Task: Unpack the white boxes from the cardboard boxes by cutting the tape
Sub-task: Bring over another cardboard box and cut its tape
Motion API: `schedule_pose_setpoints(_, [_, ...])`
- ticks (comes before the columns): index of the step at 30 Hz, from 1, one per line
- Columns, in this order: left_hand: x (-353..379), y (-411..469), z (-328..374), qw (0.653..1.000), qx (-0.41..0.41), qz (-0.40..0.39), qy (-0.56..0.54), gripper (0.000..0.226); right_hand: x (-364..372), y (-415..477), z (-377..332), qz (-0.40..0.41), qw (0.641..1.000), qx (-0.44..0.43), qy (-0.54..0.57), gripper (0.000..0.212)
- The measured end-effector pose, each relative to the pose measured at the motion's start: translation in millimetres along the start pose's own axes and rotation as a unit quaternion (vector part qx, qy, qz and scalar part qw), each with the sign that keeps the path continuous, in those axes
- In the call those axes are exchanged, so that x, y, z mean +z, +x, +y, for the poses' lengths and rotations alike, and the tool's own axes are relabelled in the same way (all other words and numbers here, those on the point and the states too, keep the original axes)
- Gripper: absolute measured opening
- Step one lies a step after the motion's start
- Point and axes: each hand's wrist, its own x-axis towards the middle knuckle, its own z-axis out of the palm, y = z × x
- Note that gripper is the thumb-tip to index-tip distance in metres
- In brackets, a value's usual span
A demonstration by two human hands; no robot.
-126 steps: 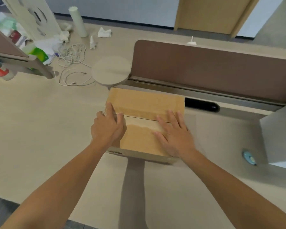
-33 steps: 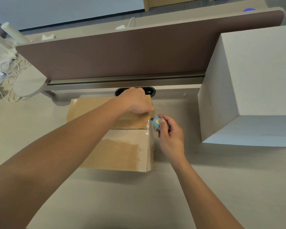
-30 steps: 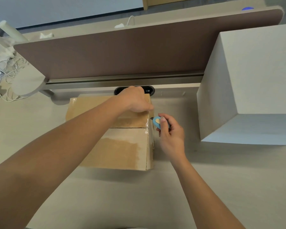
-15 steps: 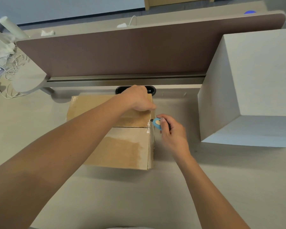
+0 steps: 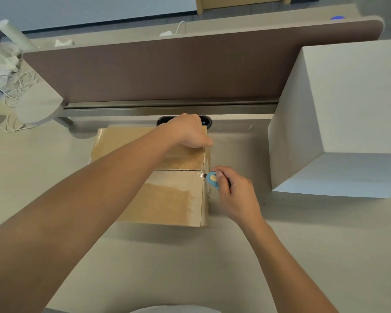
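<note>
A closed cardboard box (image 5: 167,195) lies flat on the desk, its two top flaps meeting at a taped seam across the middle. My left hand (image 5: 190,132) presses down on the far right corner of the box, fingers curled over its edge. My right hand (image 5: 233,195) grips a small blue cutter (image 5: 212,180) whose tip touches the right end of the seam, at the box's right edge. No white box from inside the carton shows.
A big white box (image 5: 348,109) stands on the desk to the right, close to my right hand. A brown divider panel (image 5: 167,68) runs behind the carton, with a cable slot (image 5: 205,120) at its foot. Tangled white cables (image 5: 9,91) lie at the far left.
My left hand has gone from the left side of the box to its far right corner, and my right hand has taken up the blue cutter. Over the last second the cutter stays at the seam's right end.
</note>
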Motion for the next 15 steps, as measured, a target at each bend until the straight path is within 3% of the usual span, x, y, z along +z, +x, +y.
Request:
schedule_pose_setpoints(4, [-3, 0, -1, 1.0, 0.003, -0.017, 0.003, 0.04, 6, -15, -2, -0.006, 1.0, -0.009, 0.028, 0.024])
schedule_pose_setpoints(9, [-2, -4, 0, 1.0, 0.011, -0.016, 0.02, 0.041, 5, -15, 0, 0.027, 0.997, 0.043, 0.052, 0.024])
schedule_pose_setpoints(13, [6, -11, -13, 0.999, 0.011, -0.01, -0.031, 0.081, -3, -5, -7, 0.064, 0.997, 0.033, 0.039, 0.024])
schedule_pose_setpoints(15, [8, -22, -27, 0.994, 0.018, 0.043, -0.1, 0.084, -8, 1, -14, 0.088, 0.995, 0.025, 0.044, 0.023])
